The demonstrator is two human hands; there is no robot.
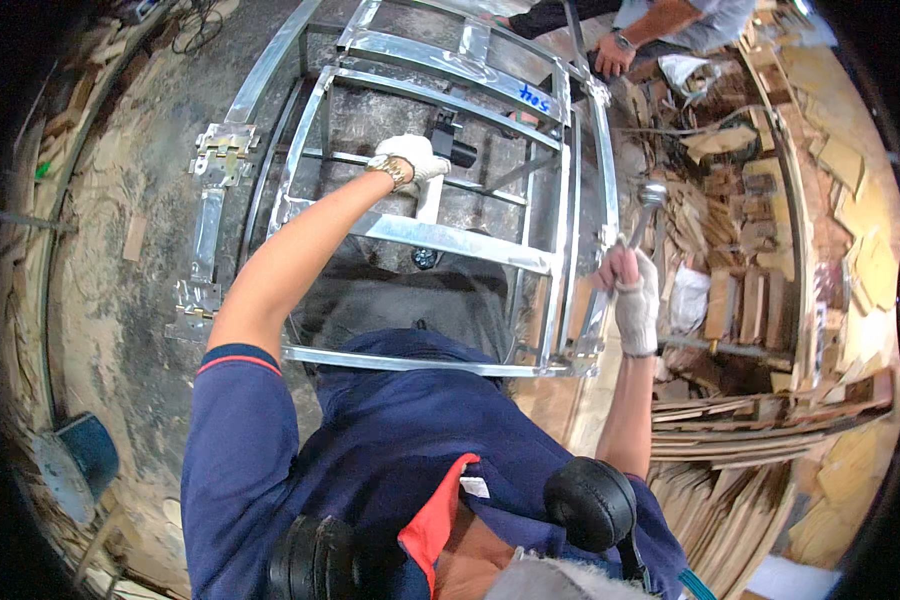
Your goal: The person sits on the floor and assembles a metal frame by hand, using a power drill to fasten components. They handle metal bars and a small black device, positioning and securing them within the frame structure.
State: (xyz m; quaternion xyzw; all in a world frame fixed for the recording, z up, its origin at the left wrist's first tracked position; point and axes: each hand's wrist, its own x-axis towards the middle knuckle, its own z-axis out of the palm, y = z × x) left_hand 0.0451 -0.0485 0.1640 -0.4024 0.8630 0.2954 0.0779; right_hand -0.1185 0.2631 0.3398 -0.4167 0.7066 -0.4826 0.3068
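Observation:
A welded frame of shiny square metal tubing (440, 238) lies in front of me. Over its middle, my left hand (410, 157), in a white glove with a gold watch at the wrist, has its fingers curled; what they grip is hidden. Beside them is a black tool-like thing with a cylindrical end (457, 152), and a short pale bar (430, 200) shows just below. At the frame's right side my right hand (634, 300), also gloved, is closed round the handle of a hammer, its shiny metal head (652, 192) pointing away from me.
Hinge-like metal plates (224, 155) sit on the frame's left side. Another person's hand (613, 57) rests near the far right corner. Wooden offcuts (745, 290) fill the right side, with stacked thin boards (770, 425) nearer me. A blue round container (82, 462) stands at lower left.

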